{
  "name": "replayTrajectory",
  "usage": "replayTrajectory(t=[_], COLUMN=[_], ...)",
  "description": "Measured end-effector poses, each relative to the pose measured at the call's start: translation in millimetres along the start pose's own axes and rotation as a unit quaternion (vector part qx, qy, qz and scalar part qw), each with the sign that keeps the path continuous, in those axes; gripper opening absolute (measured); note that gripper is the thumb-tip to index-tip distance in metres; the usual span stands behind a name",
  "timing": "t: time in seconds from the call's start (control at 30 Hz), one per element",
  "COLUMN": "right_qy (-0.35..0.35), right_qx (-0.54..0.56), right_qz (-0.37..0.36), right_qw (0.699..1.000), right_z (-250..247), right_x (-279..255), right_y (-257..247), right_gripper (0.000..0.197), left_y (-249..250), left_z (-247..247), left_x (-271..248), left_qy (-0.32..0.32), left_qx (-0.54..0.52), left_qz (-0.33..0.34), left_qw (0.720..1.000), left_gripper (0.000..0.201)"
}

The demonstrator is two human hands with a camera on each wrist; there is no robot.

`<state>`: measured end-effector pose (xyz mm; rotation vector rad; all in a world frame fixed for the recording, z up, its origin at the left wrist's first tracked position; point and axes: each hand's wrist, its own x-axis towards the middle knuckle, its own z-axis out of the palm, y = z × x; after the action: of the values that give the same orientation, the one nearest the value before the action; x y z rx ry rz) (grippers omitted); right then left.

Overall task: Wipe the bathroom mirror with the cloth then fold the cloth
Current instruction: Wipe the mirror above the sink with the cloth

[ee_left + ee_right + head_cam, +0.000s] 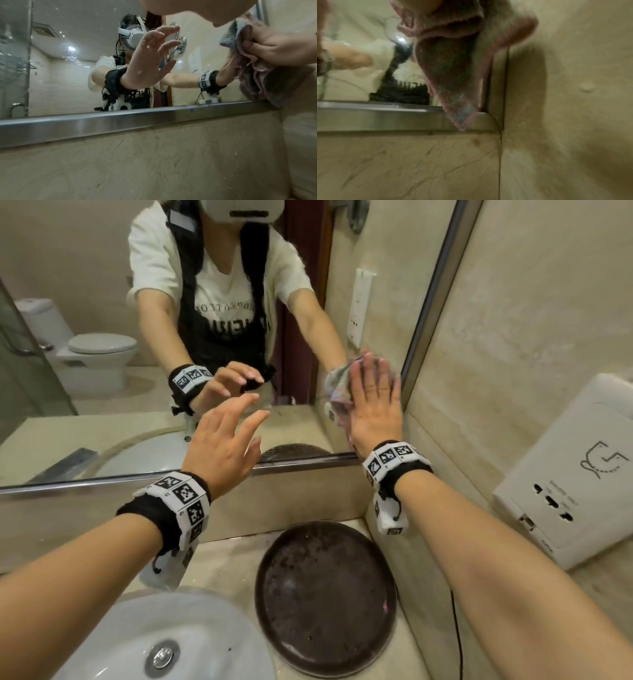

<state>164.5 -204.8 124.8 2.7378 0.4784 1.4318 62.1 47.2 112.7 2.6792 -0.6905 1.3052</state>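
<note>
Nearest, on the beige stone tabletop [219, 556]: a white basin [137, 642] at 7 o'clock and a round dark brown tray [325, 597] at 6 o'clock, both idle.

Farther out, the left hand [224, 445] hovers near the glass at centre, fingers [239, 405] released and loosely spread, holding nothing; whether the tips touch the glass cannot be told.

Farthest, at 1 o'clock, the right hand [373, 402] lies flat with straight fingers, pressing the pink-edged, grey-blue fleecy cloth [337, 392] against the steel-framed wall mirror [102, 285]. The cloth sits bunched in the mirror's lower right corner, one point hanging over the bottom frame rail [385, 117].

Step in hand, by my reading: wiping, working the corner. Folding not begun. Next move likely calls for sweeping the cloth toward 9 o'clock under steady palm pressure, keeping the bunch from slipping.

Hard to see: most of the cloth is behind the palm; right wrist view is blurred; mirror's upper and left reaches are cut off.
</note>
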Motion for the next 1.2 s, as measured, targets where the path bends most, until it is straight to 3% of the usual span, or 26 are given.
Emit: replayTrajectory(t=[0.1, 0.2, 0.27, 0.33, 0.4, 0.5, 0.57, 0.63, 0.7, 0.8, 0.93, 1.0, 1.13, 1.2], right_qy=[-0.037, -0.044, -0.022, -0.018, -0.018, 0.006, 0.012, 0.019, 0.001, -0.041, -0.037, -0.047, -0.025, -0.027], right_qx=[0.017, 0.017, 0.008, 0.0, 0.002, -0.012, -0.026, -0.02, -0.004, 0.022, 0.042, 0.026, -0.009, -0.02], right_qz=[0.073, 0.068, -0.002, -0.108, -0.172, -0.189, -0.19, -0.135, -0.026, 0.129, 0.154, 0.106, -0.136, -0.187], right_qw=[0.996, 0.997, 1.0, 0.994, 0.985, 0.982, 0.981, 0.99, 1.0, 0.991, 0.986, 0.993, 0.99, 0.982], right_z=[-11.9, -17.0, -12.6, -7.8, -10.3, -13.5, -16.1, -24.6, -38.3, -61.7, -73.5, -73.7, -68.5, -72.9], right_x=[2.4, 7.1, 10.3, 13.0, 16.4, 21.9, 28.9, 43.7, 59.6, 73.9, 76.7, 80.2, 91.7, 98.7], right_y=[-5.6, -23.0, -37.4, -61.8, -87.7, -100.2, -90.5, -74.4, -54.6, -32.6, -35.0, -42.7, -77.0, -89.4], right_gripper=[0.069, 0.066, 0.063, 0.074, 0.082, 0.069, 0.074, 0.08, 0.075, 0.066, 0.064, 0.066, 0.061, 0.057], left_y=[0.2, -2.4, -5.9, -9.6, -13.8, -20.2, -24.0, -26.0, -25.9, -23.3, -16.6, -14.4, -14.9, -16.4], left_z=[-4.4, -8.6, -11.7, -16.0, -21.3, -29.7, -34.2, -36.5, -38.0, -38.7, -41.8, -45.4, -53.3, -57.5], left_x=[0.3, -0.6, -1.1, -2.3, -4.5, -5.7, -3.1, 2.6, 10.3, 24.0, 44.0, 53.9, 65.9, 69.7], left_qy=[0.013, 0.021, 0.032, 0.041, 0.047, 0.059, 0.072, 0.085, 0.095, 0.109, 0.124, 0.135, 0.142, 0.147], left_qx=[-0.002, 0.001, -0.001, 0.0, 0.003, 0.002, 0.001, 0.001, -0.002, -0.008, -0.003, -0.006, -0.006, -0.006], left_qz=[0.005, 0.005, 0.002, -0.001, -0.007, -0.015, -0.011, 0.001, 0.007, 0.005, 0.012, 0.011, -0.007, -0.016], left_qw=[1.0, 1.0, 0.999, 0.999, 0.999, 0.998, 0.997, 0.996, 0.995, 0.994, 0.992, 0.991, 0.99, 0.989], left_gripper=[0.038, 0.038, 0.037, 0.037, 0.038, 0.04, 0.04, 0.04, 0.04, 0.04, 0.04, 0.04, 0.042, 0.041])
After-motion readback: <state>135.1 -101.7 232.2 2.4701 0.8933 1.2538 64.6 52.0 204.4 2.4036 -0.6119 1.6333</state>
